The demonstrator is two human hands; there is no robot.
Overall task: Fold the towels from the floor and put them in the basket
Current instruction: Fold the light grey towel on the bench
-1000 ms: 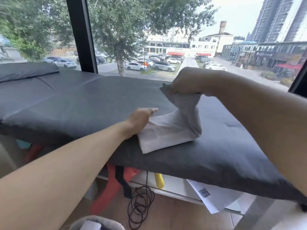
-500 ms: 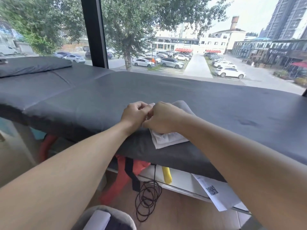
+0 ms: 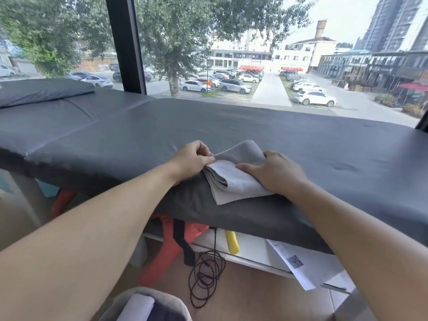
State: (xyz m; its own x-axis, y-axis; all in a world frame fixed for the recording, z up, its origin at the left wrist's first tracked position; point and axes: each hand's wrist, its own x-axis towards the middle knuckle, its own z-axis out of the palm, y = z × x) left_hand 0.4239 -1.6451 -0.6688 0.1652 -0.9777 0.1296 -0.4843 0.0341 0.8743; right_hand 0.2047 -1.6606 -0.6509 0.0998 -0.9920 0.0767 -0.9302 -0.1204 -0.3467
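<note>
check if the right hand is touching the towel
Touching. The head view shows the right hand lying palm-down on the folded grey towel, with the fingers pressed flat on the cloth and no gap visible.

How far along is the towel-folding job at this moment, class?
Done: the grey towel lies folded in layers on the dark padded bench. In hand: the left hand pinches its left corner while the right hand presses flat on its right side. Left: moving it to the basket, which is not clearly in view.
</note>
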